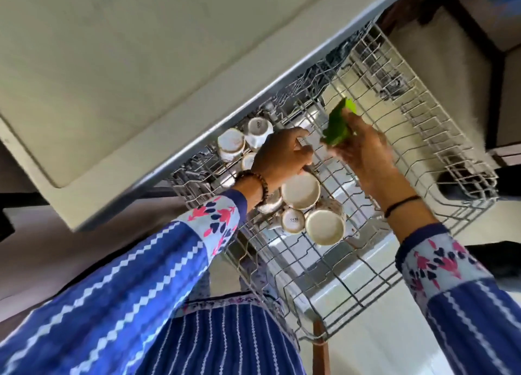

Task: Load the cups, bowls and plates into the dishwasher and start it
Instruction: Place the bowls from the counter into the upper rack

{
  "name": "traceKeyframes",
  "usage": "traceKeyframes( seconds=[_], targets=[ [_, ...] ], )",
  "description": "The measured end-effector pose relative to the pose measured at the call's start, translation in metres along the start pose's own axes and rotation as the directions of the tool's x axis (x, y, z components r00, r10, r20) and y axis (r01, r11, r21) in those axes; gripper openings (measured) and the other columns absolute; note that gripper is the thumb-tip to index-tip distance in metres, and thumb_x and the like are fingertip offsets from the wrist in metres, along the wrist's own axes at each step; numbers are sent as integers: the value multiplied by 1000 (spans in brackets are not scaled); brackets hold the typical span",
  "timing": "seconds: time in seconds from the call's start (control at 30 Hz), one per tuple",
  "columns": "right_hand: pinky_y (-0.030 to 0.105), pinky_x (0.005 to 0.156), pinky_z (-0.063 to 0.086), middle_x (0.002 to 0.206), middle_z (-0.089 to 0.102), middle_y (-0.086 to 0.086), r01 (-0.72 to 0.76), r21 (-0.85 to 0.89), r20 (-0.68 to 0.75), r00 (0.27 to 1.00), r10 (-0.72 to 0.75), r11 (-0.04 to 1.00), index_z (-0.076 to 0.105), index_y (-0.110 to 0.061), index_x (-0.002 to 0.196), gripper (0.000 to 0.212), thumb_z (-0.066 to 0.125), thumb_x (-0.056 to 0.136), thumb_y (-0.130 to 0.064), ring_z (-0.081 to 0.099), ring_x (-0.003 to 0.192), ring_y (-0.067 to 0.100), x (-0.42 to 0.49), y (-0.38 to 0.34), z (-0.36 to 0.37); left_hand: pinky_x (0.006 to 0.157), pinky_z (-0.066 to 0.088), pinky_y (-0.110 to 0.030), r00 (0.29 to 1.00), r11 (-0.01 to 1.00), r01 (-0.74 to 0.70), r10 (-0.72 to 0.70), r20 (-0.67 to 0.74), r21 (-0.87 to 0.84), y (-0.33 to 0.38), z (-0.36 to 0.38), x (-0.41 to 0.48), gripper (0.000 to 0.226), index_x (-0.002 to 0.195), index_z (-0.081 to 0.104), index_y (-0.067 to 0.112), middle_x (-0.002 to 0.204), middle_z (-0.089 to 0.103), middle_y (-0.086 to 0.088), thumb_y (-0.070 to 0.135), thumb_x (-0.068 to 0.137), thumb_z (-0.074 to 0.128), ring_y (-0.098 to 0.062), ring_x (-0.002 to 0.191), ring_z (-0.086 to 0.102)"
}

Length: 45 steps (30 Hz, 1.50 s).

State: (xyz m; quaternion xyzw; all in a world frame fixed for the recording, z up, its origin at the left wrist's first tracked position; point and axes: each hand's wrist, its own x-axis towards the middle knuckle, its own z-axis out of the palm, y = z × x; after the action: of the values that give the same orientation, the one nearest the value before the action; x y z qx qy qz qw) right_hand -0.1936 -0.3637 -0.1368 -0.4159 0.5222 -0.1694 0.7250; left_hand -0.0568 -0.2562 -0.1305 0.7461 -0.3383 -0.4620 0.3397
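My right hand (363,146) grips a green item (337,126), fingers wrapped round its lower half; blur prevents me from saying whether it is a cup, a bowl or something else. It is tilted, long axis running from lower left to upper right, and hangs over the bare middle of the pulled-out upper rack (423,138).

My left hand (283,155) is curled, fingertips closed on the rack wires just left of the green item; I cannot tell whether they pinch a wire or only rest there.

White cups (300,191) stand upside down in two groups: one at the far left corner, one directly under and nearer than my left hand.

Judgement: the free wire slots lie to the right of the cups, straight beneath my right hand, which is the nearer hand for setting the item down.
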Motion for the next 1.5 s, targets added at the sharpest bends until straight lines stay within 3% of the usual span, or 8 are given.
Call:
traceKeyframes(
  seconds=[0.1, 0.2, 0.3, 0.4, 0.53, 0.83, 1.3, 1.5],
  targets=[
    [36, 84, 59, 112, 71, 3, 110, -450, -103, 979, -173, 886, 57, -15, 124, 71, 77, 74, -62, 70, 93, 15, 41, -3, -3, 60, 55, -30, 1000, 1000, 3, -3, -20, -20, -6, -4, 11, 33, 126, 57, 9, 93, 74, -11, 15, 94, 59, -21, 63, 67],
    [23, 80, 52, 123, 67, 7, 207, -804, -54, 908, -415, 557, 51, -8, 133, 72, 79, 79, -47, 64, 99, 15, 78, 0, -6, 58, 57, -31, 999, 1000, 17, -17, -30, -3, -10, -8, 17, 34, 128, 56, 8, 92, 74, -6, 16, 95, 58, -21, 64, 70],
    [34, 86, 55, 122, 65, 17, 247, -916, 59, 862, -503, 315, 52, -2, 129, 69, 79, 80, -43, 64, 108, 30, 107, 7, -8, 53, 53, -24, 999, 1000, 20, -20, -50, 3, -14, -10, 19, 31, 126, 57, 8, 85, 69, 0, 16, 96, 58, -13, 60, 67],
    [43, 90, 54, 128, 58, 18, 177, -958, 60, 893, -447, 225, 49, -6, 133, 72, 78, 81, -46, 55, 117, 34, 125, 13, -5, 53, 50, -20, 998, 1000, 10, -9, -67, 4, -19, -10, 21, 27, 122, 58, 7, 90, 71, -4, 16, 96, 58, -12, 62, 66],
    [42, 98, 47, 134, 51, 19, 176, -966, 79, 898, -433, 187, 43, -4, 136, 71, 76, 85, -39, 47, 125, 35, 135, 17, -1, 64, 57, -27, 997, 1000, 13, -13, -80, -1, -24, -11, 24, 27, 121, 59, 7, 97, 71, -7, 18, 96, 58, -14, 72, 68],
    [41, 94, 51, 130, 51, 18, 218, -955, 94, 866, -491, 203, 42, -2, 133, 63, 77, 85, -24, 51, 118, 34, 138, 27, -5, 52, 53, -16, 996, 998, 26, -30, -78, -49, -27, -6, 29, 25, 119, 60, 7, 96, 72, -8, 16, 97, 58, -3, 60, 65],
    [40, 94, 48, 136, 44, 17, 117, -969, 8, 895, -447, 216, 35, -2, 142, 75, 77, 83, -23, 41, 124, 35, 133, 35, -2, 43, 43, -10, 998, 994, 32, -38, -58, -105, -34, -2, 25, 24, 116, 62, 3, 94, 69, -4, 14, 96, 58, 7, 49, 61],
    [37, 88, 45, 132, 49, 13, 94, -978, -11, 866, -499, 184, 43, -5, 135, 61, 71, 88, -32, 43, 121, 32, 96, 28, 9, 43, 43, -9, 998, 994, 31, -36, -46, -101, -19, -7, 7, 24, 118, 61, 0, 98, 69, -9, 10, 96, 57, 9, 50, 60]
  ],
)
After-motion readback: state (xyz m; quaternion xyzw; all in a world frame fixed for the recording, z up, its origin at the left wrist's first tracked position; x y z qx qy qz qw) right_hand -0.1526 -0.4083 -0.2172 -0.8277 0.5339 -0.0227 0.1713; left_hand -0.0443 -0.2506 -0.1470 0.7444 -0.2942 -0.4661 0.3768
